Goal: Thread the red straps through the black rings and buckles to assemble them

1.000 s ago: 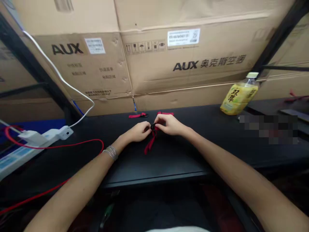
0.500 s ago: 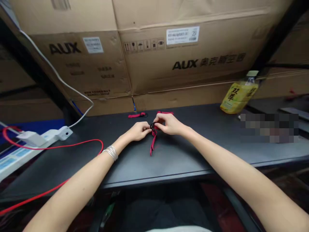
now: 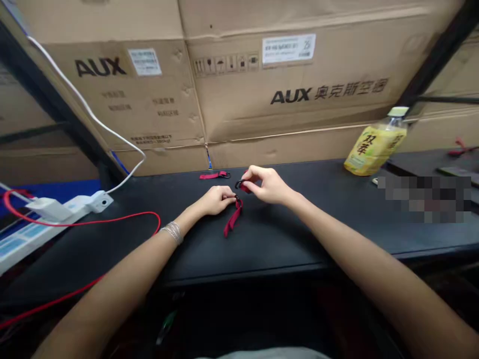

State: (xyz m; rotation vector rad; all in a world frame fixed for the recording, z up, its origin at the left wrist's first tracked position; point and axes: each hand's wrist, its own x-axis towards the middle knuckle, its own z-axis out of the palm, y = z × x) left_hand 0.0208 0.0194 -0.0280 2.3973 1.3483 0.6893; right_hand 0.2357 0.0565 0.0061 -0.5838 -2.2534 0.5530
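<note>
My left hand (image 3: pixel 217 200) is closed, thumb and fingers pinching the small black fitting at the top of a red strap (image 3: pixel 232 219). The strap's loose end hangs down towards the front of the black table. Just above and to the right, my right hand (image 3: pixel 267 185) pinches a black hook or ring (image 3: pixel 239 184) with red webbing, mostly hidden behind the fingers. A gap shows between the two black fittings. Beyond my left hand, a flat red strap with a black ring (image 3: pixel 215 175) lies near the back of the table.
Large cardboard boxes (image 3: pixel 292 119) stand along the back of the black table (image 3: pixel 284 244). On the left lie a white power strip (image 3: pixel 77 207) and a red cable (image 3: pixel 123 218). A yellow-labelled bottle (image 3: pixel 376 144) stands at the right, beside a blurred-out patch.
My right hand has lifted slightly up and away from my left. The black fittings, close together before, are now apart, and the hanging red strap has swung left.
</note>
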